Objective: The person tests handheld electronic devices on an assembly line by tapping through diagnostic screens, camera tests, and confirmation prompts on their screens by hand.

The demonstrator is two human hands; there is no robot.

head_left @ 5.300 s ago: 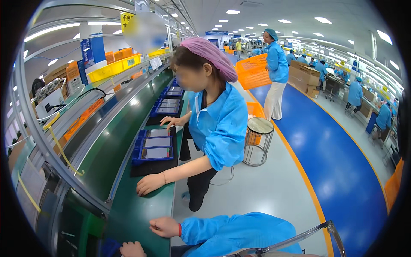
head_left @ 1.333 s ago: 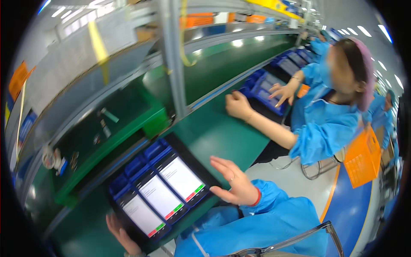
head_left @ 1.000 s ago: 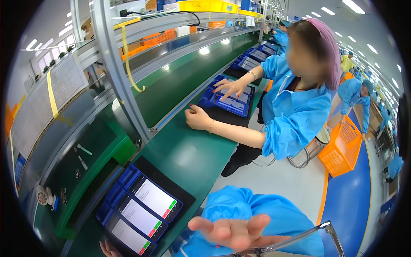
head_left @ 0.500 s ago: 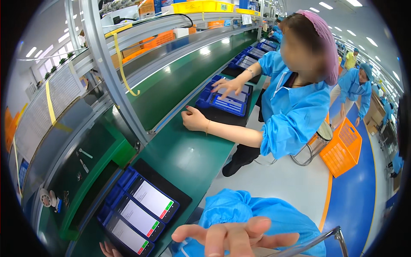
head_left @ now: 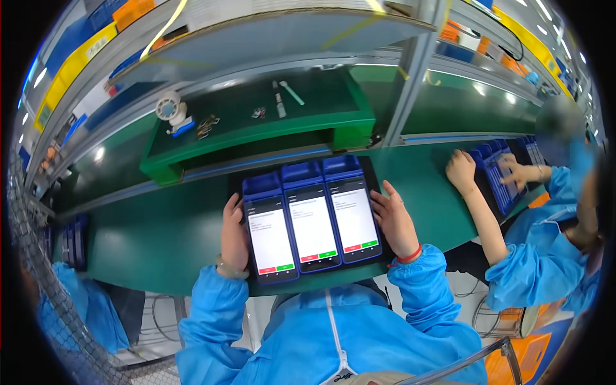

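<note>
Three blue handheld terminals lie side by side in front of me: the left terminal [head_left: 271, 239], the middle terminal [head_left: 313, 226] and the right terminal [head_left: 351, 218]. Each has a lit white screen with a red and a green button near its bottom. A black mat [head_left: 367, 168] is under them. My left hand [head_left: 235, 236] rests at the left terminal's outer side, fingers loosely stretched and partly hidden. On the other side, my right hand [head_left: 396, 223] is open beside the right terminal, its fingertips by the casing edge. Neither hand lifts anything.
Behind the terminals, a green raised shelf [head_left: 256, 142] bears a white tape roll [head_left: 169, 108], a knife-like tool [head_left: 280, 102] and small metal parts. A metal post [head_left: 414, 83] rises at its right. A co-worker's hand [head_left: 513, 172] is over other blue terminals [head_left: 497, 173] at right.
The view has swung from the right-hand co-worker round to my own terminals. My right hand has gone from being raised near the camera, fingers spread, to the right terminal's side.
</note>
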